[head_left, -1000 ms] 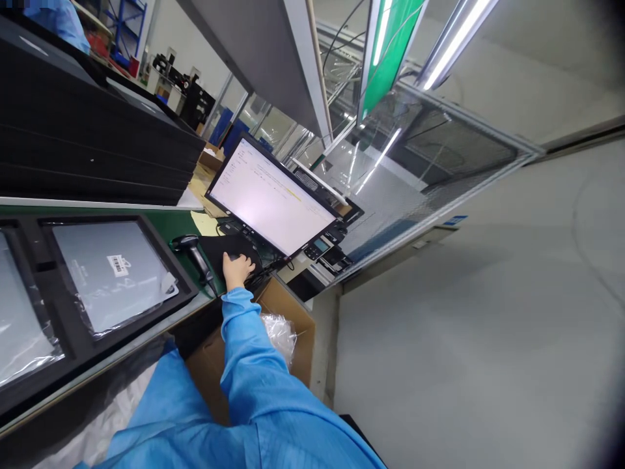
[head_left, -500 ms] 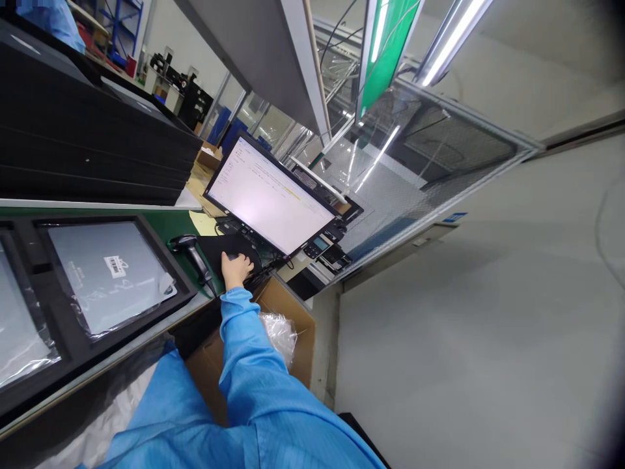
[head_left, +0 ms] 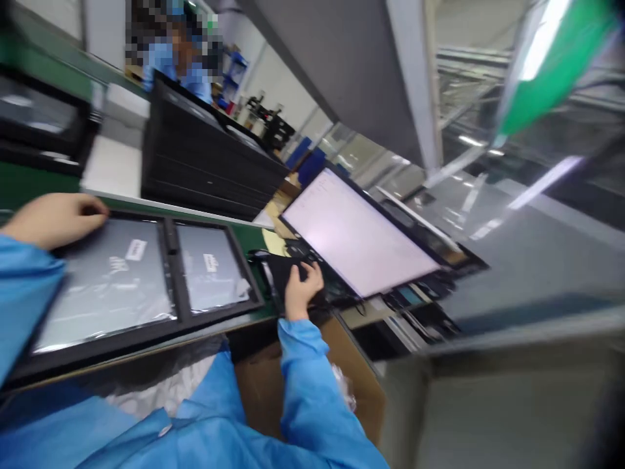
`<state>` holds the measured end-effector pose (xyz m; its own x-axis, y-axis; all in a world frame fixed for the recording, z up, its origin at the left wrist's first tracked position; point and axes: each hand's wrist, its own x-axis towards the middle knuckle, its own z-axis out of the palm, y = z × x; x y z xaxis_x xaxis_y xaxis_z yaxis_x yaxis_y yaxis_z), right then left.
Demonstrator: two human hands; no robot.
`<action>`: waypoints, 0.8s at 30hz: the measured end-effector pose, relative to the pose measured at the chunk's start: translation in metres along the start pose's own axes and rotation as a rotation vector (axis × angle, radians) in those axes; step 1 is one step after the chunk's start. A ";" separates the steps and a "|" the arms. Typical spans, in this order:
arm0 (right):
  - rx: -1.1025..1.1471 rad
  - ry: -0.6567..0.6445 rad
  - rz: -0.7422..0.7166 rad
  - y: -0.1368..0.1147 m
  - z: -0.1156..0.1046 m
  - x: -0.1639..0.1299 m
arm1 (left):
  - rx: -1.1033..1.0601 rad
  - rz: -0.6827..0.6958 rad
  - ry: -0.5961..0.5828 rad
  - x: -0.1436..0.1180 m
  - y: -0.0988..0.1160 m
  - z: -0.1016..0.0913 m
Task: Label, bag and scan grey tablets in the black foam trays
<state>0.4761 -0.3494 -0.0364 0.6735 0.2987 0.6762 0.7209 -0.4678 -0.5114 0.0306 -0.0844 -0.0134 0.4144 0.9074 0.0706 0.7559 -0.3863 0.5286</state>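
The right hand (head_left: 301, 288) lies palm-down on a dark mouse (head_left: 299, 266), fingers curled loosely over its top so that it rests under the palm rather than being gripped; it sits on a black pad (head_left: 279, 272) at the bench's near edge, just at 7 o'clock of the lit monitor (head_left: 359, 238). That spot keeps the mouse within an easy reach of the screen it drives. A black scanner (head_left: 258, 255) lies just at 9 o'clock of the hand, apart from it.

The left hand (head_left: 55, 218) rests at the far left, fingers bent and half-closed, tips touching the far rim of a black tray (head_left: 170, 319); it appears only to steady or feel the rim, with nothing closed in it. The tray holds two grey bagged panels (head_left: 105, 280) side by side, each in its own pocket, labels up so they can be read. A stack of black trays (head_left: 205, 169) stands at 12 o'clock of it. A co-worker in blue stands behind the stack. Motion blur softens fine detail.
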 end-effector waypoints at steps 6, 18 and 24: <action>0.542 -0.917 -0.463 -0.132 -0.009 -0.033 | 0.011 -0.036 0.032 -0.008 0.005 0.011; -0.096 -1.179 -0.764 -0.278 0.090 -0.077 | -0.096 -0.006 0.085 -0.008 0.002 0.018; -0.210 -1.033 -0.752 -0.268 0.105 -0.081 | -0.102 0.009 0.091 -0.008 0.005 0.018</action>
<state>0.2457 -0.1611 -0.0094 -0.0017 1.0000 -0.0088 0.9995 0.0014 -0.0306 0.0399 -0.0967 -0.0266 0.3693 0.9172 0.1498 0.6949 -0.3796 0.6107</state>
